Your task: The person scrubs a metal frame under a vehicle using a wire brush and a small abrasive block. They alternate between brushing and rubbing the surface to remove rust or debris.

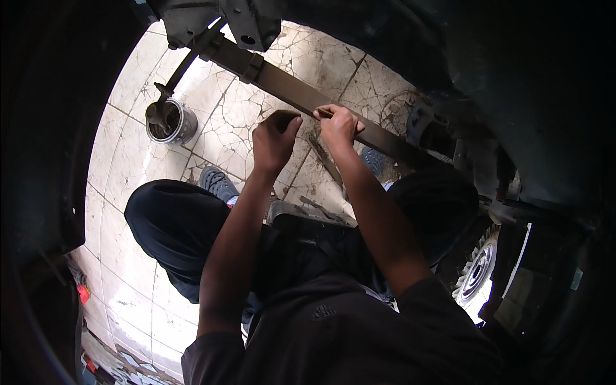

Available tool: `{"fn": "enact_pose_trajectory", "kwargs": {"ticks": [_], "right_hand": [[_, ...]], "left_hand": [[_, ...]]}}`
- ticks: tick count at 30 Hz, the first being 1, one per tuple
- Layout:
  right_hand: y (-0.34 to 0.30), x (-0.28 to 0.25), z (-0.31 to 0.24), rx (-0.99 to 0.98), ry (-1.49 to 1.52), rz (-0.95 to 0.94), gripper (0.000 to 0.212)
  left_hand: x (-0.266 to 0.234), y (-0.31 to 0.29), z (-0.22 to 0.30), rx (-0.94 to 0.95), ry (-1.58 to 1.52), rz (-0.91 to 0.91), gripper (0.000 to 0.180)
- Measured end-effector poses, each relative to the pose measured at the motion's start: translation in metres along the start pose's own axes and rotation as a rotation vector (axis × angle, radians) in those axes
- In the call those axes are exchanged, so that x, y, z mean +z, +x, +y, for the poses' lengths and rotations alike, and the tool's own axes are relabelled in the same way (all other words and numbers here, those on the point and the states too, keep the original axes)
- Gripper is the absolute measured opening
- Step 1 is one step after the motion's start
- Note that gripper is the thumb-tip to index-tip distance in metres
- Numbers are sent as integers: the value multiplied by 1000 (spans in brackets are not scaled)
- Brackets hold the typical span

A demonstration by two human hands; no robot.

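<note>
A long flat leaf spring (289, 88) with clamps runs slantwise from the upper left down to the right, beneath a dark vehicle body. My right hand (338, 126) is closed in front of the spring, overlapping it in view. A bit of something dark shows at its fingers, too small to name. Just left of it my left hand (273, 144) is also closed, with its thumb toward the right hand. Its curled fingers lie in shadow, so whatever they hold is hidden. A small gap separates the two hands.
A metal can (184, 123) stands on the cracked tile floor (221, 128) at left, with a dark rod and joint (157, 113) hanging over it. Dark metal brackets (247, 29) hang above. A toothed wheel-like part (478, 273) sits at lower right. My knees and shoes are below.
</note>
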State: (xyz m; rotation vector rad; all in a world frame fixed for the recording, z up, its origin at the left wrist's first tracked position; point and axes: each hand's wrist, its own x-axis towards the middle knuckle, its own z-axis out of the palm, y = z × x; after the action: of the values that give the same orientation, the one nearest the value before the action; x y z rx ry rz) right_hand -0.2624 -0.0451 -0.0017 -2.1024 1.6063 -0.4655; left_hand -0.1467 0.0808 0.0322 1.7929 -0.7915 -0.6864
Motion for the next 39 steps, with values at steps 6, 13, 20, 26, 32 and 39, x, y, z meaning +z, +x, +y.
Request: {"fn": "enact_pose_trajectory", "kwargs": {"ticks": [6,13,20,26,32,39], "right_hand": [[35,-12,-4,-6,90,17,14],[4,-8,9,-48,-36,-42,10],[23,0,6,-96,29,-16,11],[23,-4,8,-141,-23,-38,13],[5,-2,1,-162,59,24,9],[31,-4,2,-42,-19,-19,15]], "left_hand": [[7,-6,-1,-14,36,-24,29],[-1,1,-1,6,7,-2,28],[13,-10,-1,-34,-7,-58,23],[9,-1,1,-35,44,-18,23],[7,-7,2,-102,40,-24,24],[14,0,-4,-54,-1,-20,24]]}}
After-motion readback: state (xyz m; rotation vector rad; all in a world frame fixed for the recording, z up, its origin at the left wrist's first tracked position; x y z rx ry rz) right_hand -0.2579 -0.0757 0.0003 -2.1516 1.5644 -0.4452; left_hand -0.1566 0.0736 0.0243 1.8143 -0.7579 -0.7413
